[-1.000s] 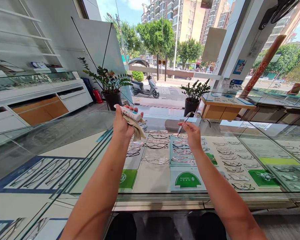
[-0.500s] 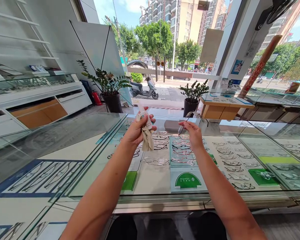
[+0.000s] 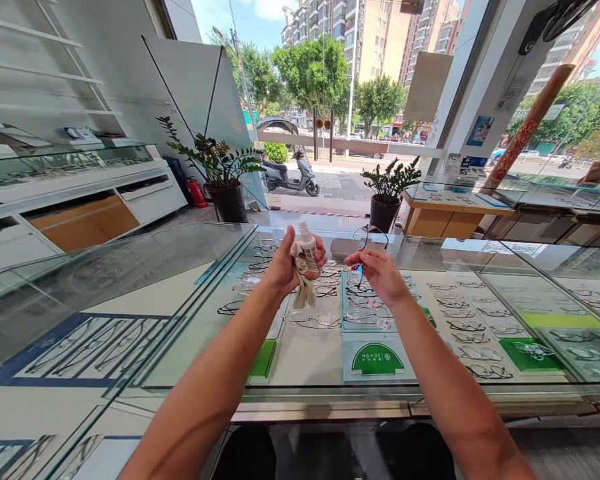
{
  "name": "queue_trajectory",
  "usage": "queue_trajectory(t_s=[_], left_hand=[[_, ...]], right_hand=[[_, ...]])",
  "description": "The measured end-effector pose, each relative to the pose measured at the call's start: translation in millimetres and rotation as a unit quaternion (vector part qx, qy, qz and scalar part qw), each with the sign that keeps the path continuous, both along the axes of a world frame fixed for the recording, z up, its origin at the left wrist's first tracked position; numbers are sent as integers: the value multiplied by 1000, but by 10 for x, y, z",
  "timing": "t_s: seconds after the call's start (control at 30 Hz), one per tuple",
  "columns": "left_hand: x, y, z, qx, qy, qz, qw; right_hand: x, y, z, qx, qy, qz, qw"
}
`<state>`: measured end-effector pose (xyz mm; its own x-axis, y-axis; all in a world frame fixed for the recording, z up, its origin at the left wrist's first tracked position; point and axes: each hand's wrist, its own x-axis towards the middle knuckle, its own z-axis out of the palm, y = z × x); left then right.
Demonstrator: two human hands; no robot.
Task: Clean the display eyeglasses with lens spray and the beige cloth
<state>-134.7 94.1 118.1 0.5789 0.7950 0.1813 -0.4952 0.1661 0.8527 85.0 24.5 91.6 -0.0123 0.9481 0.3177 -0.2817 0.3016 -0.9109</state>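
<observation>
My left hand (image 3: 284,265) is closed around a small white spray bottle (image 3: 308,252) with printed lettering. A beige cloth (image 3: 305,291) is bunched in the same hand and hangs below the bottle. The bottle stands nearly upright, its white top leaning a little left. Between the thumb and fingers of my right hand (image 3: 380,272) is a pair of dark-rimmed glasses (image 3: 371,233), held up to the right of the bottle and apart from it. Both hands are above the glass display counter (image 3: 305,360).
Rows of eyeglass frames (image 3: 463,327) lie under the counter glass, with a green sign (image 3: 377,360) near the front. Beyond the counter stand two potted plants (image 3: 229,193) and a window onto the street. A red fire extinguisher (image 3: 196,194) is at the left.
The bottle in my left hand has turned more upright and moved right, closer to the glasses. My right hand has turned the glasses so that their rims show more.
</observation>
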Motion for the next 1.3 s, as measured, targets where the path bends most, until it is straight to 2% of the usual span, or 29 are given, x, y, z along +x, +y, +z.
queue_trajectory(t_s=[0.1, 0.17, 0.27, 0.37, 0.53, 0.7, 0.93, 1.13, 1.2, 1.3], left_hand=[[61, 4, -32, 19, 42, 32, 998], [99, 7, -75, 52, 79, 83, 992], [133, -5, -139, 146, 158, 176, 961], [149, -46, -165, 222, 205, 218, 928], [178, -127, -165, 283, 246, 227, 899], [193, -139, -159, 274, 238, 221, 905], [155, -150, -120, 288, 255, 189, 904], [153, -219, -140, 334, 294, 159, 882], [120, -179, -123, 328, 274, 172, 887], [9, -54, -60, 278, 217, 220, 910]], right_hand=[[-22, -34, 0, 3, -23, 25, 999], [-35, -40, -24, 3, -31, 41, 999], [-49, -32, -72, 6, -32, 69, 997], [-62, -26, -94, 5, -41, 89, 995], [-93, -49, -75, 7, -58, 106, 993], [-84, -50, -79, 8, -52, 107, 993], [-29, 1, -49, -26, 29, 24, 999], [-27, 17, -50, -25, 28, 12, 999], [-15, 34, -74, -26, 34, 11, 999], [20, 68, -111, -22, 52, 0, 998]])
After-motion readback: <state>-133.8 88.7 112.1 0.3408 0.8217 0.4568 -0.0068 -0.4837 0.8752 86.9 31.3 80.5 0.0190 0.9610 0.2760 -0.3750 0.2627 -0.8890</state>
